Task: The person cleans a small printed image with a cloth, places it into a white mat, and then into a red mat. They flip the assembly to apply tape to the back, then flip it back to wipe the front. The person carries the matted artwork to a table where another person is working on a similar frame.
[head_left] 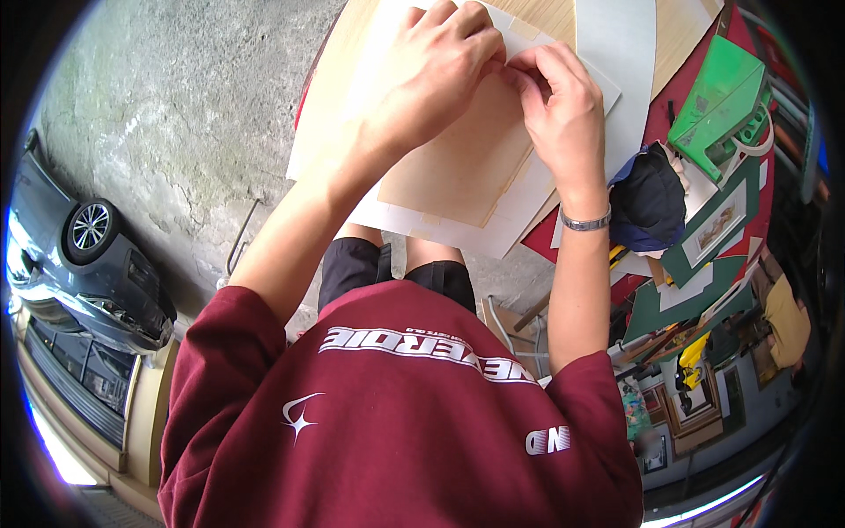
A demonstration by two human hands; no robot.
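A tan rectangular sheet [449,180] lies on a larger white sheet [510,233], with pale tape-like strips along its edges. At its far edge my left hand [444,66] is closed, knuckles up, fingers curled down toward the sheet. Close against it, my right hand [563,97] pinches thumb and forefinger together, and a wristband circles that wrist. The fingertips of both hands nearly meet. Whatever lies between them is too small or hidden to make out.
Pale boards lie under the sheets on a red-covered table [664,110]. To the right are a green tape dispenser [717,110], a dark blue cap [650,198] and green picture mats [678,260]. A grey car [84,251] stands at left beyond the concrete floor [189,114].
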